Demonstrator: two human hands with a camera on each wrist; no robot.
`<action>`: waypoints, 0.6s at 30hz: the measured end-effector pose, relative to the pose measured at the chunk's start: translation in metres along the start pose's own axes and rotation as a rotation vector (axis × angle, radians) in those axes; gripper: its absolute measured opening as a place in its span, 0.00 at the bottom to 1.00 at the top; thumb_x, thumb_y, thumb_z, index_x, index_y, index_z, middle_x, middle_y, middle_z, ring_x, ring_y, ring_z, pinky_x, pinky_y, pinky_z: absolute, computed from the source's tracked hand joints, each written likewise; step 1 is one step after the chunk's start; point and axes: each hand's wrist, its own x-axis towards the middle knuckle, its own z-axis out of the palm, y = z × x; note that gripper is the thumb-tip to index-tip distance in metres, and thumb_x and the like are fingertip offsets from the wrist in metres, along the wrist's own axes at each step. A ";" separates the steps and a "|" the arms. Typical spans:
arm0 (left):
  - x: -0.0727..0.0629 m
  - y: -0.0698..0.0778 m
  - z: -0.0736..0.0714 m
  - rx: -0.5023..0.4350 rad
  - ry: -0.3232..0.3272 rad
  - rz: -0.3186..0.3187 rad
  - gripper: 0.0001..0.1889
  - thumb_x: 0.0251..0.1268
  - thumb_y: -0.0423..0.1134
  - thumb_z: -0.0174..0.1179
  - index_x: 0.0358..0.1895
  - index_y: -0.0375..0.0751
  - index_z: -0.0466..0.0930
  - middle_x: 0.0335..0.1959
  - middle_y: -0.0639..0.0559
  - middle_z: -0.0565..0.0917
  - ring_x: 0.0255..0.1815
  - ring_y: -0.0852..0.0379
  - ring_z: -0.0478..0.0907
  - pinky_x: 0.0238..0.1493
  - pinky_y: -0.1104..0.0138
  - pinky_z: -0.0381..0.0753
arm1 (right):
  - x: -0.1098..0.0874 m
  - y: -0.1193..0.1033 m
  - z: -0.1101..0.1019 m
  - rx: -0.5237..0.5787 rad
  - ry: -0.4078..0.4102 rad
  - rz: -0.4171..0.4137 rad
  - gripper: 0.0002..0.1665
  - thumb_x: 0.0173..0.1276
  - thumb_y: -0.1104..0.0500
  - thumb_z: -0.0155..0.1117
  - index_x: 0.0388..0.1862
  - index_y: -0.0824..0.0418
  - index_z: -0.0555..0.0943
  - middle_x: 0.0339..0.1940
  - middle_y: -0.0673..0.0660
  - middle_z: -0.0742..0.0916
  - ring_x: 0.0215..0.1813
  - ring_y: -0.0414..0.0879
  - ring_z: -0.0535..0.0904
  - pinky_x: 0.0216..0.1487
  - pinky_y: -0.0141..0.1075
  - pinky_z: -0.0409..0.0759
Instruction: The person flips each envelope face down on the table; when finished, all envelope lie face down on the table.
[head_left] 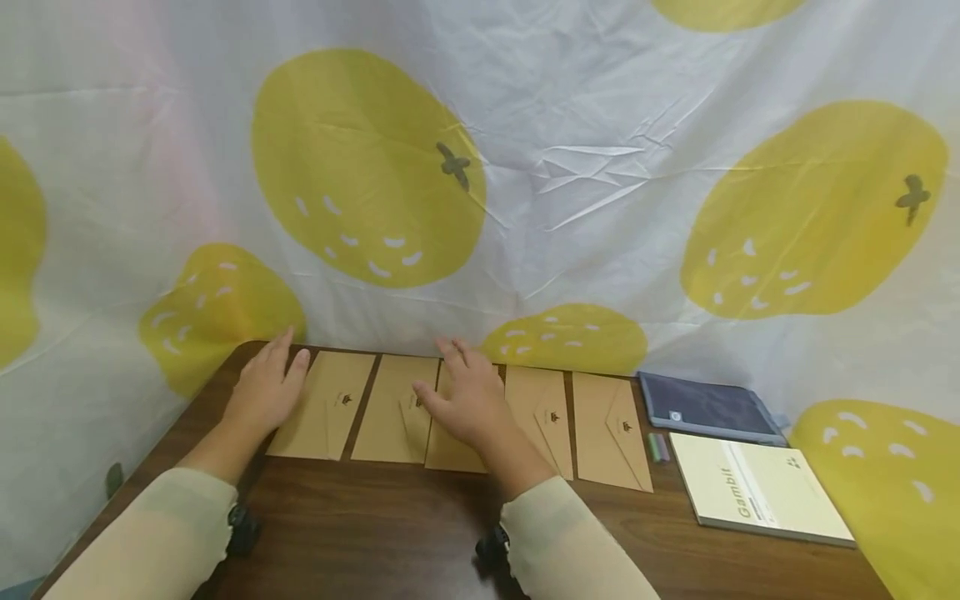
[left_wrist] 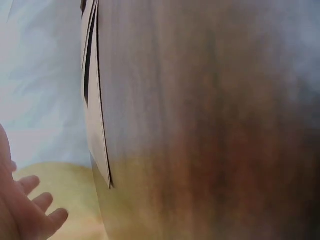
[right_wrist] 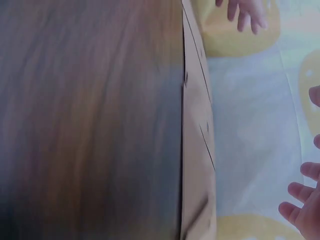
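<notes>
Several brown kraft envelopes lie in a row on the dark wooden table [head_left: 360, 525], with dark printed emblems on their flaps. My left hand [head_left: 265, 393] is beside the leftmost envelope [head_left: 322, 408], fingers extended and holding nothing. My right hand [head_left: 471, 402] is over the middle envelope [head_left: 453, 450] and hides much of it, its fingers spread. Next to that hand are another envelope [head_left: 392, 417] on its left and one [head_left: 551, 417] on its right. In both wrist views the hands appear raised off the envelopes, with nothing in the fingers.
Right of the rightmost envelope [head_left: 611, 425] lie a dark blue zip pouch [head_left: 708, 408], small colored sticks [head_left: 658, 448] and a cream notebook [head_left: 757, 492] marked "Gambit". A white curtain [head_left: 570, 208] with yellow fruit prints hangs behind the table's far edge.
</notes>
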 end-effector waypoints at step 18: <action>-0.007 -0.004 -0.008 -0.239 -0.224 -0.159 0.38 0.89 0.57 0.28 0.87 0.31 0.45 0.85 0.24 0.56 0.84 0.22 0.53 0.82 0.30 0.56 | 0.016 -0.047 0.053 0.438 -0.182 0.120 0.45 0.77 0.41 0.67 0.87 0.47 0.62 0.78 0.59 0.80 0.71 0.56 0.83 0.65 0.51 0.87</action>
